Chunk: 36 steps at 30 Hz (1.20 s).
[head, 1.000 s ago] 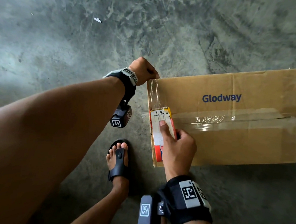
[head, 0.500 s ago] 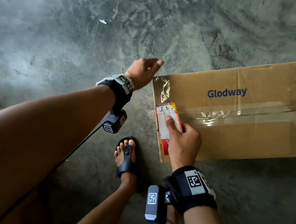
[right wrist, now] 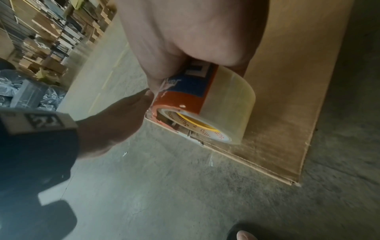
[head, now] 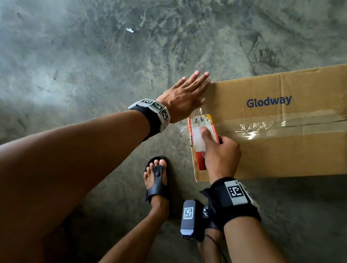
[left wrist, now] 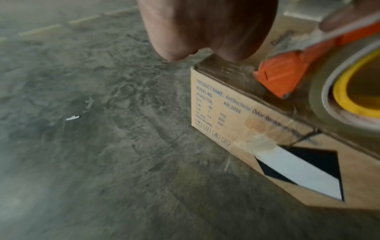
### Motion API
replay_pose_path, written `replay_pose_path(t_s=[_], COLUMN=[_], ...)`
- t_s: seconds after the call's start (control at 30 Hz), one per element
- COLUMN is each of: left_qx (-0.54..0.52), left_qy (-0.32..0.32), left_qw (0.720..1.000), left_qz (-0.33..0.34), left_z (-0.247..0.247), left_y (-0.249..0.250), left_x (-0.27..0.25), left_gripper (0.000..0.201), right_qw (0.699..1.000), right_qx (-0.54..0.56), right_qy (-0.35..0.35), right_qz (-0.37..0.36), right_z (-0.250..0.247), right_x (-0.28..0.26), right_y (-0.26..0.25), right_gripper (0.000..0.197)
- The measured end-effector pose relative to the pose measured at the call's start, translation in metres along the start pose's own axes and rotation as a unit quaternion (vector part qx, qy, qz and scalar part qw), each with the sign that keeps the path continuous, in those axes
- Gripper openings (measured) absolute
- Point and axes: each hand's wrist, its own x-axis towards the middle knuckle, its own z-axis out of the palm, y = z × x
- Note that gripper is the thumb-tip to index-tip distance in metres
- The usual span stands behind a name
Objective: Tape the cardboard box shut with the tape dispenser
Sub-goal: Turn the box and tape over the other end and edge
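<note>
A brown cardboard box (head: 302, 158) marked "Glodway" lies on the concrete floor, a strip of clear tape (head: 281, 128) along its top seam. My right hand (head: 218, 153) grips the orange tape dispenser (head: 201, 133) at the box's left end, forefinger lying along its top. The clear tape roll (right wrist: 226, 104) sits against the box top (right wrist: 287, 97). My left hand (head: 186, 97) lies flat with straight fingers at the box's upper left corner (left wrist: 207, 65), just beyond the dispenser (left wrist: 287, 71).
My sandalled foot (head: 157, 181) stands just left of the box's near corner. A small white scrap (head: 130, 30) lies on the floor further off. Stacked boxes and bagged goods (right wrist: 41, 48) stand far behind in the right wrist view.
My left hand has gone from curled over the box's left end to flat with fingers stretched at the corner. The right hand stays on the dispenser at the box's left end.
</note>
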Motion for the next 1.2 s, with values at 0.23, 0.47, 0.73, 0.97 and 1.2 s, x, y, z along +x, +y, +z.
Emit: replay_pose_path(t_s=[0.23, 0.47, 0.73, 0.97, 1.2], left_qx=[-0.028, -0.030, -0.034, -0.040, -0.034], left_qy=[-0.034, -0.052, -0.050, -0.054, -0.049], left_qw=[0.999, 0.998, 0.998, 0.998, 0.998], left_qz=[0.003, -0.005, -0.007, -0.013, -0.016], left_z=[0.017, 0.015, 0.021, 0.019, 0.024], left_y=[-0.001, -0.001, 0.000, 0.001, -0.001], left_x=[-0.009, -0.009, -0.015, -0.016, -0.015], left_gripper=[0.058, 0.059, 0.059, 0.059, 0.059], right_qw=[1.000, 0.999, 0.997, 0.997, 0.996], right_qx=[-0.013, -0.047, -0.038, -0.035, -0.031], right_qy=[-0.005, -0.022, -0.033, -0.038, -0.037], right_qz=[-0.016, 0.007, 0.058, 0.053, 0.071], right_z=[-0.003, -0.002, -0.039, -0.036, -0.028], right_x=[0.004, 0.000, -0.057, -0.050, -0.044], right_y=[-0.002, -0.006, 0.059, 0.070, 0.072], right_gripper=[0.058, 0.058, 0.057, 0.057, 0.052])
